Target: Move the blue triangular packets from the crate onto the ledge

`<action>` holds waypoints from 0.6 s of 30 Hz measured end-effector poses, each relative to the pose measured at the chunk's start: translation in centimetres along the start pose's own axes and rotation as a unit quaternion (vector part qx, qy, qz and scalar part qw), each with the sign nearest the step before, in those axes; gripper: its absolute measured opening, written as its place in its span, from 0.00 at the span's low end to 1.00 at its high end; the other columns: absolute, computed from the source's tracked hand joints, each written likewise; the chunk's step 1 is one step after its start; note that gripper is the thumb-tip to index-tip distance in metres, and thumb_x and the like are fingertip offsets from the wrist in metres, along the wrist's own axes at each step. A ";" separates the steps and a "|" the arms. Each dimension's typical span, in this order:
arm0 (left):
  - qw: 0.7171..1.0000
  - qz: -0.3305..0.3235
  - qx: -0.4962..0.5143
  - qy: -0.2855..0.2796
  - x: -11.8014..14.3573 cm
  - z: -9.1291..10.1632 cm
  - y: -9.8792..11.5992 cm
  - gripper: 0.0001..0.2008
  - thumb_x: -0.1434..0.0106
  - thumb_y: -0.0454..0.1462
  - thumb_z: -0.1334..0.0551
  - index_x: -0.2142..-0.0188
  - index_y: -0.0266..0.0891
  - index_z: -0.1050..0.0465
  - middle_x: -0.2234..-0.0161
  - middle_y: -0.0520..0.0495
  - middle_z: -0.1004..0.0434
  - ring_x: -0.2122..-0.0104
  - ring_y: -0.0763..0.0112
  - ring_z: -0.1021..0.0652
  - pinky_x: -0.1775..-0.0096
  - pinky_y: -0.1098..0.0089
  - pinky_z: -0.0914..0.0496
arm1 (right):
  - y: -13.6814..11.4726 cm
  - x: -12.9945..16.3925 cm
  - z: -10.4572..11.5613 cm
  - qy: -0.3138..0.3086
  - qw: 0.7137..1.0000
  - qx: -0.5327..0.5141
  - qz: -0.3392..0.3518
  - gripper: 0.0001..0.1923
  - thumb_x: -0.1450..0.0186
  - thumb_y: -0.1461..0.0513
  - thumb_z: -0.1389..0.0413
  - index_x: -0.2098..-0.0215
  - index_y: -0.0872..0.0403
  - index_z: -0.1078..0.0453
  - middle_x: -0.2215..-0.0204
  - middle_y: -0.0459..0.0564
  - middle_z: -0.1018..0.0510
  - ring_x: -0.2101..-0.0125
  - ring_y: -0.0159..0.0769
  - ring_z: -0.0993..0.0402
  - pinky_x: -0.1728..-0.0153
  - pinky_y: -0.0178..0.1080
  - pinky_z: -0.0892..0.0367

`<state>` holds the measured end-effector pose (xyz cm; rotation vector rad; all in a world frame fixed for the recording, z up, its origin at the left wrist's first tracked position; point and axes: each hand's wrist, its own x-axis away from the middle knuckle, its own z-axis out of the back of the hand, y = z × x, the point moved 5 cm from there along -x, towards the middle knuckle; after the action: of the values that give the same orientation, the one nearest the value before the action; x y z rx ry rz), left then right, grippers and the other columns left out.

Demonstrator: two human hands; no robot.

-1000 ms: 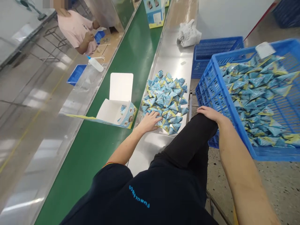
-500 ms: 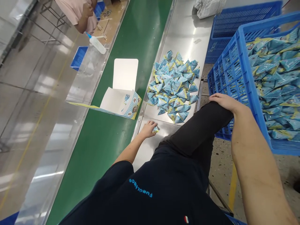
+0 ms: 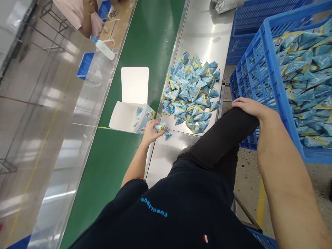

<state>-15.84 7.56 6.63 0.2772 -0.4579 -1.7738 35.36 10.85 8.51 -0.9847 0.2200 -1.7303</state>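
Observation:
My left hand (image 3: 150, 131) is closed around a small blue and yellow triangular packet (image 3: 159, 127), right beside the open white carton (image 3: 127, 116) that lies on the green belt (image 3: 153, 38). Another loose packet (image 3: 167, 135) lies just right of that hand on the steel table (image 3: 166, 160). A heap of the same packets (image 3: 190, 91) is spread on the steel further back. My right hand (image 3: 247, 105) rests flat on my raised knee in black trousers, holding nothing, next to a blue crate (image 3: 261, 74) filled with packets.
Across the belt a person in a pink top (image 3: 77, 14) works at a brown surface, with a white squeeze bottle (image 3: 103, 49) nearby. A small blue tray (image 3: 84, 64) sits on the left. A second blue crate (image 3: 249, 24) and a striped cloth (image 3: 227, 4) are at the back.
My left hand has drawn packets out of the heap, closed on one and carried it left to the open carton. My right hand stays on my knee.

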 end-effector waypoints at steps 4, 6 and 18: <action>1.000 0.024 -0.001 -0.011 -0.7 -2.7 -0.6 0.21 0.39 0.46 0.28 0.50 0.44 0.26 0.44 0.41 0.24 0.40 0.53 0.25 0.38 0.54 0.29 | 1.0 -0.5 -0.1 0.005 0.999 -0.039 -0.026 0.12 0.34 0.53 0.42 0.59 0.50 0.23 0.49 0.53 0.19 0.46 0.56 0.26 0.39 0.53 0.34; 0.999 0.032 -0.024 -0.032 -1.2 -4.4 -1.1 0.21 0.41 0.46 0.27 0.51 0.43 0.24 0.45 0.41 0.24 0.39 0.51 0.27 0.36 0.53 0.31 | 1.4 -0.8 -0.1 0.008 0.999 -0.043 -0.023 0.11 0.35 0.53 0.41 0.60 0.49 0.23 0.51 0.52 0.18 0.45 0.58 0.26 0.39 0.54 0.33; 0.994 0.072 -0.054 -0.056 -1.6 -6.4 -3.4 0.31 0.35 0.46 0.35 0.35 0.40 0.32 0.37 0.35 0.30 0.34 0.50 0.30 0.35 0.53 0.33 | 2.1 -1.7 -0.1 0.011 0.999 -0.031 0.012 0.14 0.36 0.48 0.40 0.62 0.48 0.22 0.52 0.51 0.17 0.46 0.58 0.26 0.40 0.55 0.31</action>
<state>-15.69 8.80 -0.67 0.0679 -0.4492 -1.6704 36.89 11.43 6.40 -1.0055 0.3008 -1.7213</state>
